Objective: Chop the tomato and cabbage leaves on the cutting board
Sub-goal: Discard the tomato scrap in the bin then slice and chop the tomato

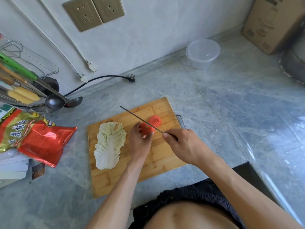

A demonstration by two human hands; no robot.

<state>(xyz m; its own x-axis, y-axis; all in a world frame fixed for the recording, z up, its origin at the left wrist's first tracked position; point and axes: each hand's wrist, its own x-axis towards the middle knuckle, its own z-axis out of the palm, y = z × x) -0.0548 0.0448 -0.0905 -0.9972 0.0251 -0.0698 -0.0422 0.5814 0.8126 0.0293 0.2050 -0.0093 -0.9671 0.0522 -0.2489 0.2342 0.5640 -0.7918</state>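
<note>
A wooden cutting board (pixel 158 156) lies on the grey marble counter. On its left part rests a pale cabbage leaf (pixel 109 142), whole and flat. My left hand (pixel 140 141) grips a red tomato piece (pixel 146 128) near the board's middle. A cut tomato half (pixel 155 120) lies face up just beyond it. My right hand (pixel 183 144) holds a knife (pixel 140 119) whose thin blade runs across the top of the held tomato piece, seen edge-on.
A red and gold snack bag (pixel 36 136) lies left of the board. Ladles and utensils (pixel 54 101) hang at the far left. A clear lidded plastic tub (pixel 203 53) stands at the back, a cardboard box (pixel 274 23) at the back right. A black plug (pixel 132 78) lies behind the board.
</note>
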